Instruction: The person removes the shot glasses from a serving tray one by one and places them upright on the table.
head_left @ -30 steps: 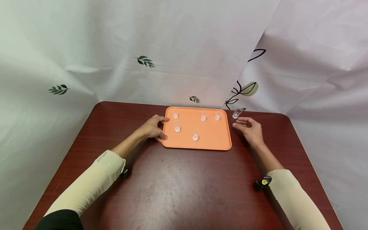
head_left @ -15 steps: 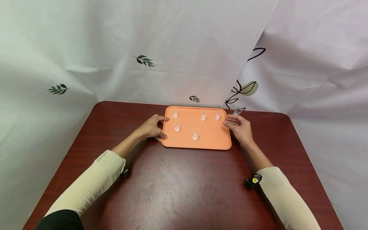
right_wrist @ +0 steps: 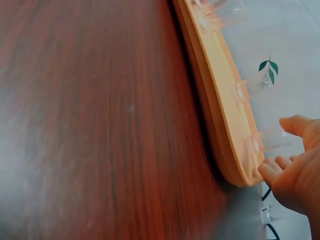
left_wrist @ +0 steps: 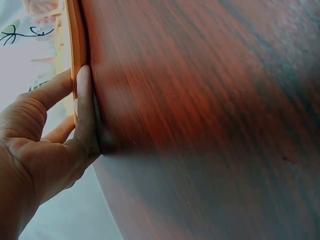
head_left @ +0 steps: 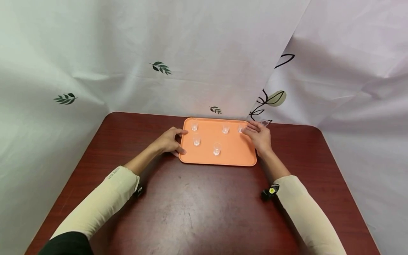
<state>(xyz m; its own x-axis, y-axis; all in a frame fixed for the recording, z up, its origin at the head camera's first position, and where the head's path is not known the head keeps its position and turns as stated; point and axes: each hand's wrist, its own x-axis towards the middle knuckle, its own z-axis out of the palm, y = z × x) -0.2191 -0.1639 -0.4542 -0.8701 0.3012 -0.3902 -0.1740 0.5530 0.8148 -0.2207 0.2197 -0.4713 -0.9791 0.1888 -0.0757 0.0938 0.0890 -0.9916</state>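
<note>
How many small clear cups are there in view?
6: on the orange tray, two cups left, one front middle, two back right; one right of the tray, partly hidden by the right hand.

Dark reddish-brown wood-grain counter [head_left: 229, 209] with rounded far corners, pale sheen at 6 o'clock, creased whitish sheeting [head_left: 204, 39] at 12 o'clock, green leaf sprigs [head_left: 161, 67] at 9 and 11 o'clock, black-outlined leaf print [head_left: 276, 98] at 2 o'clock

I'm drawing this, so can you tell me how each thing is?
Orange tray: lying flat
Five cups: upright on the tray
Sixth cup: off the tray, mostly hidden in the head view
Left hand: gripping the tray's left edge
Right hand: open near a cup; touching unclear
</note>
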